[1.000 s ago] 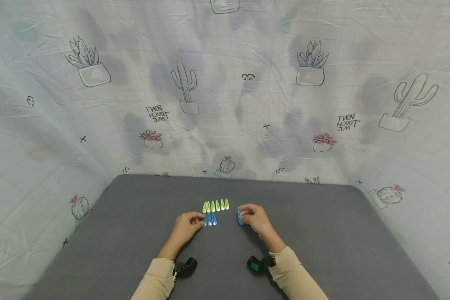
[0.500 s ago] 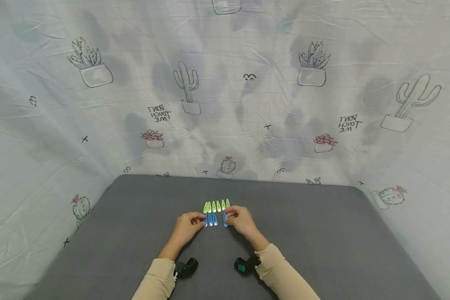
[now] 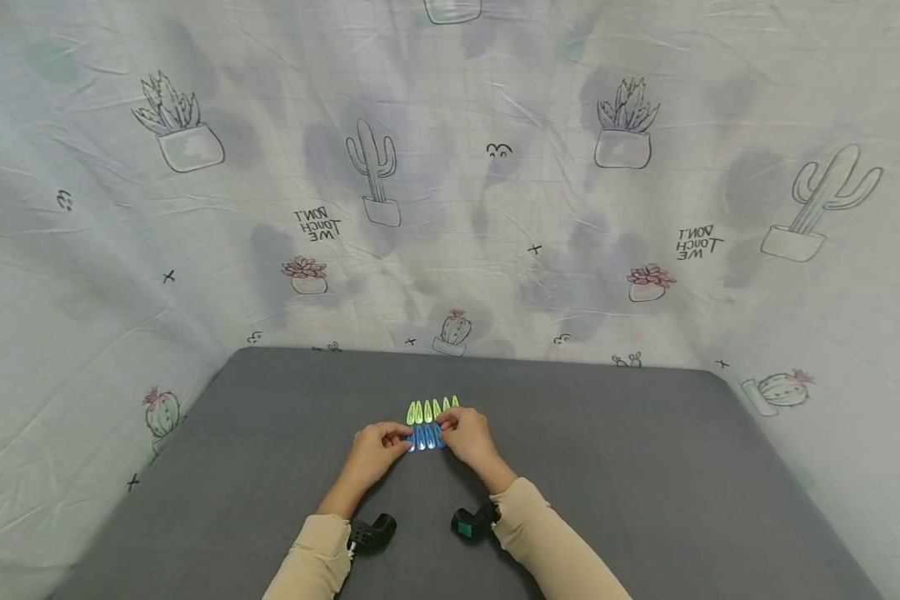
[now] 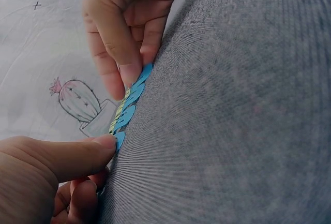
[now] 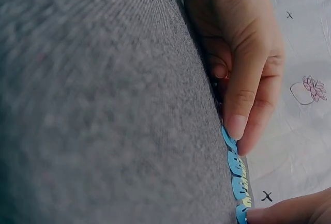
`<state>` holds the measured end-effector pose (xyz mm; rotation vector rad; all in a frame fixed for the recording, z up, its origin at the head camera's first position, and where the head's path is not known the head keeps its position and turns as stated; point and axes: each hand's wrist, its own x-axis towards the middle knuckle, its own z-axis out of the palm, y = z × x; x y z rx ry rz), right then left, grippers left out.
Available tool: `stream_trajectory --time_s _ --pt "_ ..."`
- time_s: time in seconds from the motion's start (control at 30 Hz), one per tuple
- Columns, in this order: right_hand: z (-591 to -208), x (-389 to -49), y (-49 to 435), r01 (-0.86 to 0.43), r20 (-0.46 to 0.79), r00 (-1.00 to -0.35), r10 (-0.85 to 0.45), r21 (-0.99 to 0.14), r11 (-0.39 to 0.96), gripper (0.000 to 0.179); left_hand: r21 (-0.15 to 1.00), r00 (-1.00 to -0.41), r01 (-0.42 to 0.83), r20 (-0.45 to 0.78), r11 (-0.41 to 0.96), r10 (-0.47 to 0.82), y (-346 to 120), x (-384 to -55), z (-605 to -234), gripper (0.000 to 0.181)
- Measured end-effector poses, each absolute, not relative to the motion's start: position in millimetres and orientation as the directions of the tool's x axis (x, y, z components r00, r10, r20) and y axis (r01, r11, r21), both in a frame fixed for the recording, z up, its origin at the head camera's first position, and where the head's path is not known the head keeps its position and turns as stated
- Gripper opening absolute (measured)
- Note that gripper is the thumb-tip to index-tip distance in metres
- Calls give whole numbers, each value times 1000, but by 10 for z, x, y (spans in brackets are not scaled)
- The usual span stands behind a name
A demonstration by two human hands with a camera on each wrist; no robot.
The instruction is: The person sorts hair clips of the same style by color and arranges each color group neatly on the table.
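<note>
A row of yellow-green snap hair clips [image 3: 427, 412] lies on the grey table, with blue snap hair clips [image 3: 430, 437] lined up just in front. My left hand [image 3: 372, 454] pinches the leftmost blue clip [image 4: 120, 141] between thumb and fingers. At the other end of the blue row, my right hand [image 3: 470, 439] grips the rightmost blue clip [image 5: 241, 214], right beside its neighbour. The right fingertips hide part of that clip and the lower ends of the rightmost yellow-green clips. Both wrist views show the blue clips close together.
The grey table [image 3: 615, 467] spreads out on all sides of the clips. Behind and beside it hangs a pale sheet [image 3: 480, 217] with cactus drawings. A black camera mount sits on the left wrist [image 3: 372, 533] and another on the right wrist [image 3: 472, 523].
My right hand has moved left, carrying a blue hair clip from well right of the row to the row's right end. My left hand stays on the leftmost blue clip.
</note>
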<state>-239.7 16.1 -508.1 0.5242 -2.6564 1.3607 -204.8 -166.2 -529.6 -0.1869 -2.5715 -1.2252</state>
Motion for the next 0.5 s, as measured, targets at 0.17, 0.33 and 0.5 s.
stream_trajectory --time_s 0.17,0.33,0.5 --pt "-5095 -2398 152 -365 279 -931 -236 -752 549 12 745 -953 233 304 625 -8 -1665 -2054 -5293 12" --pt "-5109 -2384 207 -330 248 -942 -225 -807 491 12 754 -957 215 289 621 -19 -1653 -2033 -5277 12" --pt "-5115 -2357 384 -274 196 -957 -214 -850 450 15 752 -955 223 295 621 -14 -1646 -2011 -5281 12"
